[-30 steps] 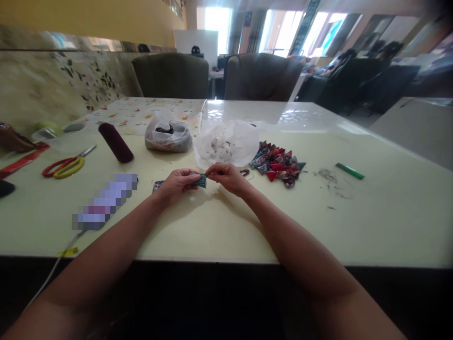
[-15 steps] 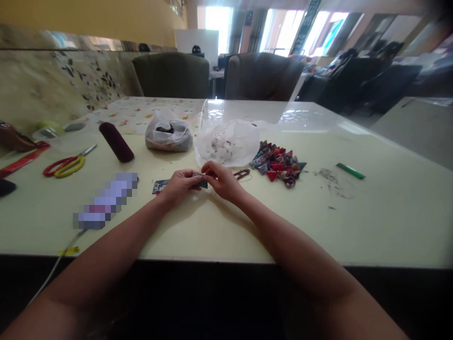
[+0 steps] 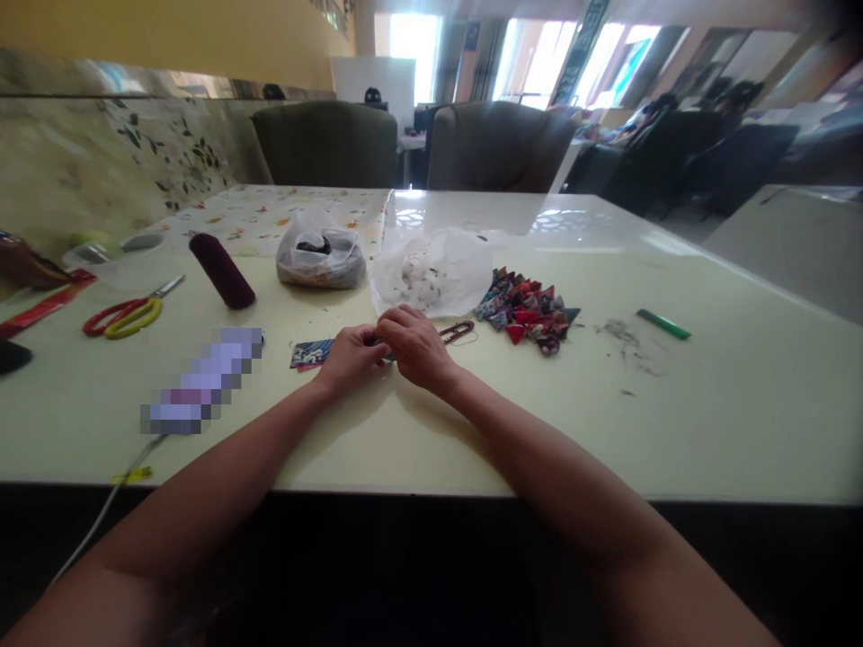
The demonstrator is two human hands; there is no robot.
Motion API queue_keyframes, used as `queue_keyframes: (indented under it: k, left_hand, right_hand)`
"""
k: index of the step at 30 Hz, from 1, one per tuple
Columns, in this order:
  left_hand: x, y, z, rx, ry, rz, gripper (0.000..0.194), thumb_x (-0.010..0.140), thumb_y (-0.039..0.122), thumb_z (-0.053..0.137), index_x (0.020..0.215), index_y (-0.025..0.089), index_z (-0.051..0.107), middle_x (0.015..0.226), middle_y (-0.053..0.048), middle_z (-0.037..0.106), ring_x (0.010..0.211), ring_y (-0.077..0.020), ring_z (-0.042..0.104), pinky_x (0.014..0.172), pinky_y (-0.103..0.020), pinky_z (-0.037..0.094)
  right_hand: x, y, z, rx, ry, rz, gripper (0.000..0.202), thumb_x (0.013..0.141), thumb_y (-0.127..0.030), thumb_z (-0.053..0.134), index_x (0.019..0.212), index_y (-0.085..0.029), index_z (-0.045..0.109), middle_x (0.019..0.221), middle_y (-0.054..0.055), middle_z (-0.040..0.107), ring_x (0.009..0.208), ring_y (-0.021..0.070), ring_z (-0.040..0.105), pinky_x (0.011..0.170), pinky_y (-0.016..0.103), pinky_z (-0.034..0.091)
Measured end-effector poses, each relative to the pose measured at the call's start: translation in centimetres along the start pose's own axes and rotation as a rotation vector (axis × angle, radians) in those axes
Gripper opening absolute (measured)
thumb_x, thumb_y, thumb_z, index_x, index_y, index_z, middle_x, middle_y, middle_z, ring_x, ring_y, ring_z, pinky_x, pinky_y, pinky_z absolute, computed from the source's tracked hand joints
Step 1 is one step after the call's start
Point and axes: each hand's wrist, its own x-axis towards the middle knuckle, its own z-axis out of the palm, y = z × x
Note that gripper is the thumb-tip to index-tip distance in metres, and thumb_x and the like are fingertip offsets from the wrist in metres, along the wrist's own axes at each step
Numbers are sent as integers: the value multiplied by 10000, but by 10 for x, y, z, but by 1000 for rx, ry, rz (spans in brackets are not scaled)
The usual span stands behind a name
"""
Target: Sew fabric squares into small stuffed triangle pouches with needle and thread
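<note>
Our left hand [image 3: 353,358] and right hand [image 3: 416,347] meet above the table [image 3: 411,449], fingers curled; the left pinches a small green cloth [image 3: 391,356], mostly hidden, while we cannot tell whether the right grips it. It sits between patterned fabric [image 3: 311,354], left, and snips [image 3: 458,332], right.

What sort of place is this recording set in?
Probably a workroom or dining room used for handwork, though I can't be sure. A large table bears scissors and a heap of small patterned cloth pieces, with high-backed chairs beyond.
</note>
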Motion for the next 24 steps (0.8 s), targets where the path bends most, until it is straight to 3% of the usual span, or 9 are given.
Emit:
queue_keyframes:
  k: [3, 7, 9, 12, 15, 19, 24]
  left_hand:
    - [-1, 1, 1, -83, 6, -54, 169, 622, 274, 774, 659, 153, 662, 608, 6, 636, 559, -146, 591, 558, -265, 481]
    - [2, -3, -6, -349, 77, -176, 262, 631, 325, 805, 754, 145, 659, 716, -19, 665, 629, -144, 622, 576, -271, 523]
    - [7, -6, -11, -419, 133, -218, 263, 623, 295, 816, 751, 139, 647, 736, -32, 675, 671, -150, 650, 605, -270, 536]
    - [13, -9, -20, -450, 226, -272, 240, 636, 258, 797, 779, 137, 645, 811, -68, 711, 732, -175, 693, 564, -234, 502]
    - [18, -12, -27, -458, 291, -299, 227, 658, 246, 770, 818, 143, 647, 868, -89, 726, 758, -206, 715, 497, -218, 460]
    - [23, -16, -35, -508, 368, -252, 163, 686, 197, 741, 803, 129, 651, 822, -81, 710, 748, -197, 708, 568, -266, 539]
    - [28, -20, -43, -563, 448, -237, 130, 695, 152, 731, 789, 129, 645, 795, -67, 703, 749, -203, 702, 618, -332, 589]
  right_hand:
    - [1, -4, -4, 333, 86, 121, 104, 893, -183, 481, 790, -200, 473, 859, 66, 617, 847, 182, 539, 777, 323, 427]
    - [0, 10, -23, 908, 206, 459, 156, 921, -351, 502, 890, -238, 399, 681, -31, 587, 598, 121, 551, 544, 252, 428]
    - [-1, 25, -39, 1052, 345, 542, 206, 900, -376, 558, 921, -253, 394, 611, -66, 539, 536, 110, 538, 508, 243, 435]
    - [-4, 53, -61, 1121, 638, 533, 235, 872, -353, 629, 926, -267, 417, 566, -101, 475, 563, 102, 563, 583, 252, 508]
    - [-10, 80, -77, 1068, 893, 495, 213, 875, -298, 627, 906, -265, 420, 552, -120, 442, 577, 88, 578, 678, 270, 549]
    - [-21, 107, -94, 789, 1177, 543, 135, 913, -175, 523, 878, -250, 416, 519, -123, 400, 541, 83, 576, 654, 238, 516]
    - [-43, 128, -112, 244, 1322, 634, 195, 908, -69, 433, 805, -235, 426, 528, -94, 405, 512, 106, 544, 596, 246, 458]
